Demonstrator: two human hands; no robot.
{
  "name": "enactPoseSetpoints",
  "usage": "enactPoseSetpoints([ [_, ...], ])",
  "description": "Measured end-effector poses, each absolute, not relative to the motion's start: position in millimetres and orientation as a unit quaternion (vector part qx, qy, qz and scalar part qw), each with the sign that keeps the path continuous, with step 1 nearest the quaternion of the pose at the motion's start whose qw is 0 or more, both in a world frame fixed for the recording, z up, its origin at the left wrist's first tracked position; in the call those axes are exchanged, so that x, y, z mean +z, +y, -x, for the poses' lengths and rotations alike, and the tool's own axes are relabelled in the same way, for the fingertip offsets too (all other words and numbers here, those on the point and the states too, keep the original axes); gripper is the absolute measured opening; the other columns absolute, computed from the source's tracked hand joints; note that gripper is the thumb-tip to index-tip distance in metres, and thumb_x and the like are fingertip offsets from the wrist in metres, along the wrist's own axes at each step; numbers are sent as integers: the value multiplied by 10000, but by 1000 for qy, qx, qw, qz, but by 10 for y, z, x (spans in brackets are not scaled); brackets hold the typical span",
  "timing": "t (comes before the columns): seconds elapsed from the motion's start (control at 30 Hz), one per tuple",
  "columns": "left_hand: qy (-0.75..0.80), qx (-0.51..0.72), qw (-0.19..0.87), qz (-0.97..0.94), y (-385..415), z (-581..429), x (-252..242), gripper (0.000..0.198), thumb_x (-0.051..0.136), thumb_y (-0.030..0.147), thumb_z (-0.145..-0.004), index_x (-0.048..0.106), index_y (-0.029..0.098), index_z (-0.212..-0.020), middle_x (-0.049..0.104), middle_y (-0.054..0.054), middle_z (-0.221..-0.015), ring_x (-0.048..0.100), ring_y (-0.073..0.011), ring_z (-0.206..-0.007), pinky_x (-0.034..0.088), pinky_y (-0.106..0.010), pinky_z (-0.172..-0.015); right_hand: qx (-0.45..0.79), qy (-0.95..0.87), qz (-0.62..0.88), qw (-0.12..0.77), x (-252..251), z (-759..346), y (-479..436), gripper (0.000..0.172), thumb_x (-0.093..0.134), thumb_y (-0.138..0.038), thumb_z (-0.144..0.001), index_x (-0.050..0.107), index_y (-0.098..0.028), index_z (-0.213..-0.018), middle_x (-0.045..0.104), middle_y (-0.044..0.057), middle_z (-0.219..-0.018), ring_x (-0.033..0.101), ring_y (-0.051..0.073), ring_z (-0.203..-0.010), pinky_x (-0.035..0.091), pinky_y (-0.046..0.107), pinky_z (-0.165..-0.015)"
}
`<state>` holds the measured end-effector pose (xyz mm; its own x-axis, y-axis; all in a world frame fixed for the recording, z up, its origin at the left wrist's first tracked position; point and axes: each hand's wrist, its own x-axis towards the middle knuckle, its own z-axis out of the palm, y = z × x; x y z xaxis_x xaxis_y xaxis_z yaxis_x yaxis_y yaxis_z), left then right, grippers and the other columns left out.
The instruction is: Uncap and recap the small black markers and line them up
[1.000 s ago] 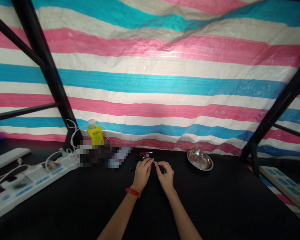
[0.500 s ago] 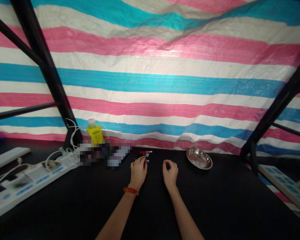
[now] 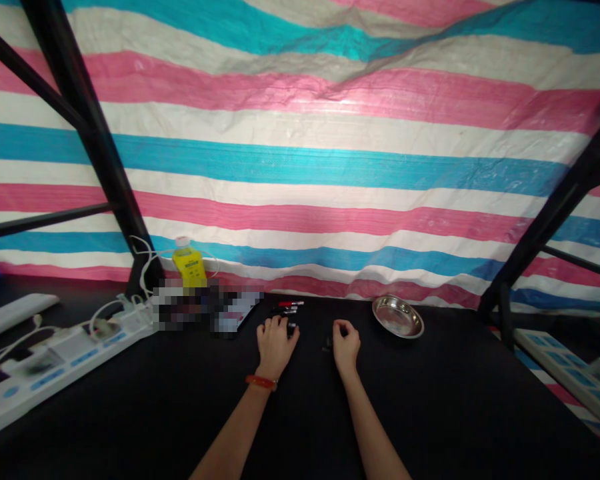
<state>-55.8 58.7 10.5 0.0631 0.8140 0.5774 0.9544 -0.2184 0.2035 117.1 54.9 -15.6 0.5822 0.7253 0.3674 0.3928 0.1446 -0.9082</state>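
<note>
On the black tabletop, my left hand, with an orange-red bangle at the wrist, lies palm down with thumb and fingers apart. Beside its index finger shows the end of a dark, pen-like thing with a silvery tip; the fingers hide its rest. Just beyond the fingertips lie a red pen and black pens with silvery ends. My right hand is closed, its fingers curled towards the thumb; whatever they hold is hidden. Touching or very near its left side are small dark pieces, too small to name.
A round metal dish stands right of my right hand. To the left are a partly blurred flat thing, a yellow bottle and a long white power strip with plugs and cables. Black frame posts and a striped sheet close off the back.
My left thumb has moved away from the fingers, and that hand has shifted slightly left. My right hand has moved a little right, bringing the small dark pieces into view.
</note>
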Motion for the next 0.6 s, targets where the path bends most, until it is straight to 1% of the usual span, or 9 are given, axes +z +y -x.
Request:
enactPoseSetpoints([
  [0.07,-609,-320,109,718,586,556,115,268,498,357,-813,640,158,-924,610,-137,-1020,515,-296,-929,359,-443,-781,151,-421,639,626,-173,-1210,575,240,509,-362,-708,660,-175,-715,660,51,-688,601,211,-665,440,300,-643],
  [0.13,-580,-346,90,733,570,541,142,267,499,359,-824,638,179,-965,597,-127,-1079,506,-292,-977,358,-447,-811,152,-408,639,634,-188,-1237,596,252,513,-377,-702,655,-170,-697,649,42,-647,596,200,-622,442,289,-615],
  [0.2,-515,-357,50,777,532,502,179,254,496,354,-840,632,216,-1004,592,-93,-1117,502,-260,-1019,362,-421,-842,147,-404,638,639,-201,-1247,608,259,520,-390,-699,653,-169,-682,637,33,-614,586,190,-587,439,279,-589],
  [0.27,-437,-340,3,833,477,437,211,241,515,357,-840,629,249,-1023,599,-56,-1120,503,-220,-1036,365,-381,-858,142,-407,639,637,-212,-1243,611,257,524,-392,-700,654,-171,-683,634,31,-606,583,187,-581,437,276,-584],
  [0.4,-360,-297,-42,883,379,291,227,200,584,352,-806,646,281,-982,641,-11,-1039,519,-189,-995,348,-359,-858,146,-429,637,624,-226,-1226,604,226,522,-368,-695,655,-185,-691,646,36,-627,588,193,-605,439,285,-607],
  [0.5,-344,-278,-57,895,350,242,224,147,567,325,-825,659,299,-936,674,10,-929,535,-178,-926,330,-362,-842,141,-437,640,617,-225,-1220,599,212,519,-352,-695,655,-189,-689,650,39,-637,591,198,-620,439,291,-619],
  [0.6,-344,-265,-69,898,347,246,239,152,532,309,-850,666,296,-919,688,7,-893,539,-177,-885,314,-368,-834,142,-443,645,606,-221,-1218,593,214,512,-348,-702,655,-189,-701,651,40,-649,594,201,-632,437,294,-627],
])
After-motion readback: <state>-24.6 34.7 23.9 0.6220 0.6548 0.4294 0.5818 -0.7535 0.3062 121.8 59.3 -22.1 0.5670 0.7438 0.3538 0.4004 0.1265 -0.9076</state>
